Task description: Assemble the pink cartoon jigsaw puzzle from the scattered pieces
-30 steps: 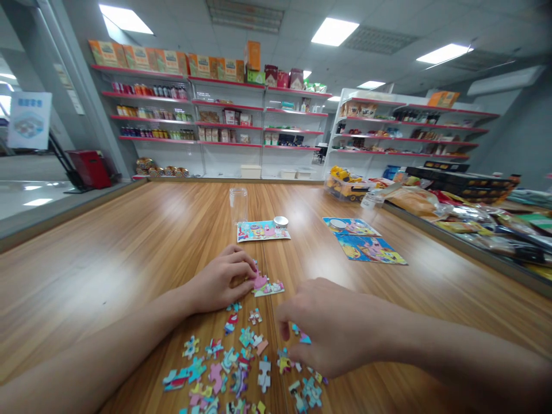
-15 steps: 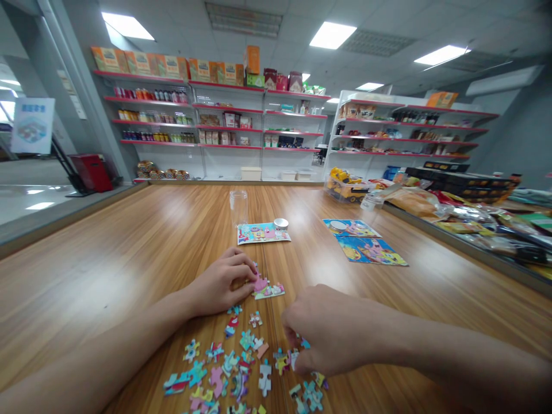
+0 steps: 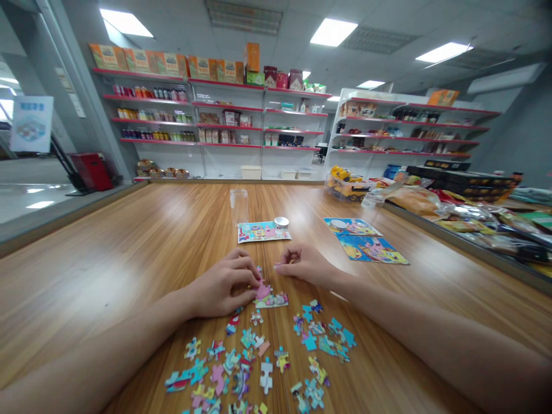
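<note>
A small joined section of jigsaw puzzle (image 3: 271,299), pink and white with cartoon figures, lies flat on the table. My left hand (image 3: 228,283) rests at its left edge, thumb and curled fingertips gripping it and hiding part of it. Just above the section's right side, my right hand (image 3: 308,265) pinches a small puzzle piece (image 3: 277,265) between thumb and forefinger; its picture is mostly hidden. Many loose puzzle pieces (image 3: 230,361) are scattered below my left hand. More loose pieces (image 3: 328,336) lie under my right forearm's side of the table.
Farther off is a picture card (image 3: 259,232) with a round metal lid (image 3: 282,222) on it, beside a clear jar (image 3: 238,207). Two blue cartoon cards (image 3: 373,249) lie to the right. A bin of yellow toys (image 3: 347,185) and packaged goods (image 3: 470,224) line the right side.
My right hand has moved up from the loose pieces to beside the joined section, now with a piece pinched in it. My left hand stays at the section's left edge.
</note>
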### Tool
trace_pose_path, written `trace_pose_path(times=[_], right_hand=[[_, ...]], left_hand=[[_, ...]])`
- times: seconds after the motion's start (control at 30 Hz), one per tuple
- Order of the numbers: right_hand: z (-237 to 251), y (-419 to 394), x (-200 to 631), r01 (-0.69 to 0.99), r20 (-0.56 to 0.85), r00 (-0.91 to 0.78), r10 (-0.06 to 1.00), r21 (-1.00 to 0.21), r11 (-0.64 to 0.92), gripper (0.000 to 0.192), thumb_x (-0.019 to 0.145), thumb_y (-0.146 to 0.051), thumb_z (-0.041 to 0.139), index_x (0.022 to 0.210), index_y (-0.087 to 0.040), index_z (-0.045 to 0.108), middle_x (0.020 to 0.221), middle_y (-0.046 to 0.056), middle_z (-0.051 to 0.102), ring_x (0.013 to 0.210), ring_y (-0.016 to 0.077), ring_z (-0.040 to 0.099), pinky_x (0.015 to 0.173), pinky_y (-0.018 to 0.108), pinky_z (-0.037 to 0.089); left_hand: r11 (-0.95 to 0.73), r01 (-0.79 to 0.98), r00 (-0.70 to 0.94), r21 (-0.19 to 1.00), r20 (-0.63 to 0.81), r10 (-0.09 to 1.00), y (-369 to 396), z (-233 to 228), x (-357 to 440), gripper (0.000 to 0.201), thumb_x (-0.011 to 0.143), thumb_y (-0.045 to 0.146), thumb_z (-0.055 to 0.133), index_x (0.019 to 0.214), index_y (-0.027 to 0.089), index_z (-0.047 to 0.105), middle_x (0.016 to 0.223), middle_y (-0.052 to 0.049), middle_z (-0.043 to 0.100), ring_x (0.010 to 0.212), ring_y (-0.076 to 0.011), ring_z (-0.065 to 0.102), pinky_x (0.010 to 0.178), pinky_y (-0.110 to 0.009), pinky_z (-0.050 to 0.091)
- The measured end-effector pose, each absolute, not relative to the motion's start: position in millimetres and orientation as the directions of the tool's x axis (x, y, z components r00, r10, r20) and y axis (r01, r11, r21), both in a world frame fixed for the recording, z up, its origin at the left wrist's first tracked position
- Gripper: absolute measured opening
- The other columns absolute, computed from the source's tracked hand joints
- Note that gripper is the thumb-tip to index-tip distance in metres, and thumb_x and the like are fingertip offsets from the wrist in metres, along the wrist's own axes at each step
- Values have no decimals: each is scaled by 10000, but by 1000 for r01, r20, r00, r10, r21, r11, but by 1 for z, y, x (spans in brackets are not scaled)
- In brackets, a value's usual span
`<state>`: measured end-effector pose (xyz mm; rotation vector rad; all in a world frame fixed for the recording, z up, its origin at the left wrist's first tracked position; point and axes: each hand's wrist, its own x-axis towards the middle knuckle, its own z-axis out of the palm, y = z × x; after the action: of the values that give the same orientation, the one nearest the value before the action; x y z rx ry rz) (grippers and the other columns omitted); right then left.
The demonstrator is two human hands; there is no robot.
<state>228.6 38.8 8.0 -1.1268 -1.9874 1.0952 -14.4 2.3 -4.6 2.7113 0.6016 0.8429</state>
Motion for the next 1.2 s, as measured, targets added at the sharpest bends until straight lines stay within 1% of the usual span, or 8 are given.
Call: trace_pose_path(times=[0.07,0.13,0.3,0.57,0.73,0.97,1.1,1.2], right_hand=[[1,43,231,351,51,-465,884,-906,237,225,705,-318,754,710,-139,617,610,-22,585,524,94,484,485,214,345],[-2,44,232,318,36,-506,862,-921,225,232,706,-340,755,767,-134,667,644,-5,622,545,106,513,505,224,369],[-3,42,233,309,107,-583,805,-887,342,221,745,-338,724,841,-140,750,774,44,714,684,153,605,643,261,448],[-6,39,233,358,182,-605,775,-808,469,180,804,-285,682,887,-157,778,720,22,708,607,122,542,564,234,382],[-5,35,231,389,174,-592,787,-794,468,172,812,-291,685,877,-153,765,736,23,703,628,127,560,576,236,399],[-9,29,226,425,143,-531,836,-808,408,164,796,-303,693,797,-145,734,716,29,687,646,141,589,576,235,428],[-10,27,225,458,165,-529,832,-770,444,149,795,-293,689,795,-151,733,685,13,662,601,119,542,536,220,396],[-9,25,226,460,182,-561,808,-743,486,137,789,-256,684,858,-156,746,637,-10,622,558,103,500,504,210,363]], left_hand=[[-884,318,748,344,483,456,3,-5,-14,68,902,185,618,925,174,681,994,-66,647,1013,-222,518,936,-399,433],[-881,326,744,344,482,463,3,-6,-14,76,905,196,620,938,178,686,984,-67,643,1012,-225,514,926,-395,439],[-880,332,743,340,480,466,3,-5,-15,90,905,204,624,959,181,692,987,-70,642,1019,-228,509,925,-395,442],[-895,299,766,330,477,432,2,-4,-15,119,902,208,637,999,194,705,1023,-69,653,1042,-234,503,935,-402,444],[-897,295,765,329,481,428,2,-4,-15,124,897,209,645,1003,199,709,1018,-68,656,1036,-234,505,935,-410,447],[-899,295,766,324,483,425,2,-5,-14,108,897,220,652,982,201,716,1007,-76,655,1036,-235,509,931,-402,459],[-901,298,762,316,490,424,1,-4,-13,109,892,225,663,983,202,719,1004,-75,656,1028,-233,513,931,-402,460],[-901,299,759,314,494,424,1,-3,-13,109,891,220,663,982,199,718,997,-74,655,1017,-231,521,934,-403,458]])
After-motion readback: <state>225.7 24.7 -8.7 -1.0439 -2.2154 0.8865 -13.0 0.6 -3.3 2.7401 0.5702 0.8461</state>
